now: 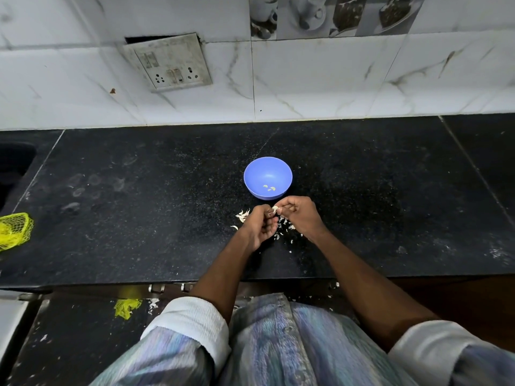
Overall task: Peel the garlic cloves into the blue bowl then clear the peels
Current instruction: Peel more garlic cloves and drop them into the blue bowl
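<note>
No writing is legible anywhere, and just near of the round blue plastic bowl (267,178) holding three pale peeled cloves, the left hand (260,225) and right hand (299,215) both pinch one small whitish garlic clove (274,209) with curled fingers above scattered white papery peels (243,215) on the black speckled stone counter (139,204).

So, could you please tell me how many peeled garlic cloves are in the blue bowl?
3, clustered at the bottom of the blue bowl: one left, one right, one nearer.
</note>
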`<state>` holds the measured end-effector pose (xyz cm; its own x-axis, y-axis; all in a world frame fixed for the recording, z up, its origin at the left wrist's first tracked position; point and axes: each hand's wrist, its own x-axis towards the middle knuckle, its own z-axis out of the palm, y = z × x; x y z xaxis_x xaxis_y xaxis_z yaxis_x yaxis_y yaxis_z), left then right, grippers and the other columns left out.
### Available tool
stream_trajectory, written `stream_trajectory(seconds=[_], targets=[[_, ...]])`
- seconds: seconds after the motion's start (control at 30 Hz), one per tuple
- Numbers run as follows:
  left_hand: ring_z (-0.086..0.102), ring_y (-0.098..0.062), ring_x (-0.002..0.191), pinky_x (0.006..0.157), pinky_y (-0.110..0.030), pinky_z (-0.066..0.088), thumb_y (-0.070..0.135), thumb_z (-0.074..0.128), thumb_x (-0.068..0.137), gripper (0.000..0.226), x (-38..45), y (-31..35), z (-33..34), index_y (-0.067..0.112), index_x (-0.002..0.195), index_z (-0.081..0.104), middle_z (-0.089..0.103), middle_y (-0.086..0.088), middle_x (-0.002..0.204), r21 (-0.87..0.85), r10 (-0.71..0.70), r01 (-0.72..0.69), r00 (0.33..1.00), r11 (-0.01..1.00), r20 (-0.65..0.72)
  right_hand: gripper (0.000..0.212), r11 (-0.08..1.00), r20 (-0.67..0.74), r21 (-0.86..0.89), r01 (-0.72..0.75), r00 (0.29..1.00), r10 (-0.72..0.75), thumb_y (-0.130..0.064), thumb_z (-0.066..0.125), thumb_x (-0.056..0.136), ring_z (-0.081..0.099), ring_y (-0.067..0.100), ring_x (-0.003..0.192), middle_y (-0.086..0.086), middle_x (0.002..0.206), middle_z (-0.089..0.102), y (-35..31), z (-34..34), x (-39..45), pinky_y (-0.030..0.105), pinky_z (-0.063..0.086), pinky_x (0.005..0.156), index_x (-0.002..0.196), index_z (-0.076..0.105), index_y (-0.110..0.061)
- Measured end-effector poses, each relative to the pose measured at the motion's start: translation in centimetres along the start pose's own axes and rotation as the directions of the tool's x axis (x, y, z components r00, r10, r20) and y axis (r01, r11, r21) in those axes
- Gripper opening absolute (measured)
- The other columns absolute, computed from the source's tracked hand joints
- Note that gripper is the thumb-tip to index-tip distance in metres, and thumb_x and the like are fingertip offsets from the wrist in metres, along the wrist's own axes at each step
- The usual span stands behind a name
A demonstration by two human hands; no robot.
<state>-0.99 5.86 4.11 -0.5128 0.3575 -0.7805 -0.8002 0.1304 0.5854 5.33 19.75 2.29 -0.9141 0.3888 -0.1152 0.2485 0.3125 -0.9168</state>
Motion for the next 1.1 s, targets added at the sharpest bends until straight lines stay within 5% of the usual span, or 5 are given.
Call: stream_trajectory(seconds=[0.3, 0.83, 1.1], targets=[[0.057, -0.011, 0.059, 0.055, -0.02, 0.053, 0.02, 0.054, 0.092, 0.02, -0.3, -0.1, 0.1, 0.012, 0.075, 0.062, 0.065, -0.001, 0.066, -0.007, -0.029, 0.029, 1.0, 1.0, 0.0, 0.01, 1.0, 0.03, -0.004, -0.006, 1.0, 0.006, -0.008, 0.076, 0.088, 0.073, 0.006, 0.079, -0.006, 0.084, 0.078, -0.6, -0.2, -0.6, 0.018, 0.056, 0.076, 0.093, 0.08, -0.015], [0.054, -0.011, 0.05, 0.049, -0.021, 0.048, 0.022, 0.062, 0.094, 0.02, 0.7, -1.1, 0.3, 0.012, 0.078, 0.067, 0.064, -0.003, 0.066, 0.256, 0.149, -0.134, 0.988, 0.957, -0.04, 0.015, 0.852, 0.088, 0.357, -0.382, 0.922, 0.377, 0.002, 0.061, 0.091, 0.067, 0.016, 0.068, 0.015, 0.077, 0.074, -0.5, -0.2, -0.6, 0.023, 0.055, 0.064, 0.095, 0.076, 0.001], [0.058, -0.01, 0.052, 0.051, -0.02, 0.05, 0.016, 0.064, 0.096, 0.018, 1.0, -1.1, 0.4, 0.009, 0.082, 0.071, 0.068, -0.001, 0.064, 0.131, 0.132, -0.127, 0.991, 0.983, -0.03, 0.017, 0.83, 0.076, 0.41, -0.379, 0.921, 0.382, 0.006, 0.062, 0.09, 0.067, 0.013, 0.065, 0.019, 0.085, 0.075, -0.1, -0.9, -1.0, 0.023, 0.057, 0.067, 0.103, 0.073, 0.005]])
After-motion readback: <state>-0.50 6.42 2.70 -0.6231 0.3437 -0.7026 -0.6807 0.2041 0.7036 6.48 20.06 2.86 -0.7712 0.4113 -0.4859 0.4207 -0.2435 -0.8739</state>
